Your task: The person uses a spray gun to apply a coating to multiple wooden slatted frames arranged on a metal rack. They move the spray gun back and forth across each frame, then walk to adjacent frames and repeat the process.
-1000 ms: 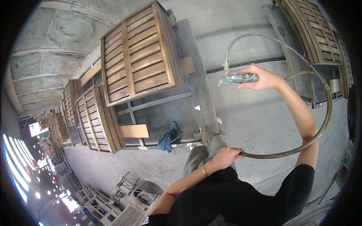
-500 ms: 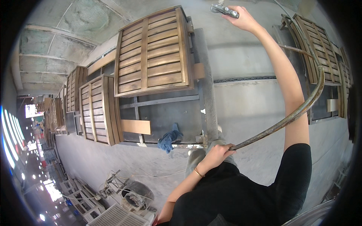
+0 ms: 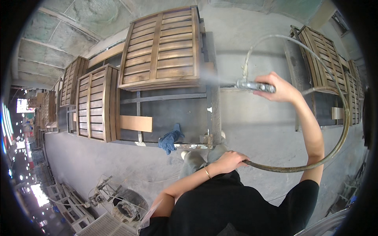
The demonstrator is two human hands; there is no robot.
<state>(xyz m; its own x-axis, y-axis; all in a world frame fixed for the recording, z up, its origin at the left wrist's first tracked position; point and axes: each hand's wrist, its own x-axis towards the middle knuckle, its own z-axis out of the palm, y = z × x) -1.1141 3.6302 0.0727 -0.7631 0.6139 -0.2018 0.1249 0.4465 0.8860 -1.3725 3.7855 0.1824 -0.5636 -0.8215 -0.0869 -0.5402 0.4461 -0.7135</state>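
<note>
My right hand [image 3: 280, 87] is closed around a metal spray gun [image 3: 252, 85], whose nozzle points left. A pale mist [image 3: 214, 77] spreads from it toward the right side of a large brown slatted wooden crate [image 3: 161, 49]. A hose [image 3: 330, 157] runs from the gun up, over and round my right forearm. Its lower end is gripped in my left hand [image 3: 232, 160], held low in front of my body. The crate rests on a dark metal frame [image 3: 173, 95], with the gun just right of it, apart from it.
Smaller slatted crates [image 3: 93, 104] stand at left, others [image 3: 323, 51] at far right. A blue rag [image 3: 170, 139] hangs over the frame's near edge, close to a flat board [image 3: 136, 123]. A round drum-like machine [image 3: 130, 204] sits on the floor at lower left.
My right hand has come down and nearer with the spray gun, from beyond the crate's top right to beside its lower right. Mist now shows, and the hose's loop has shifted.
</note>
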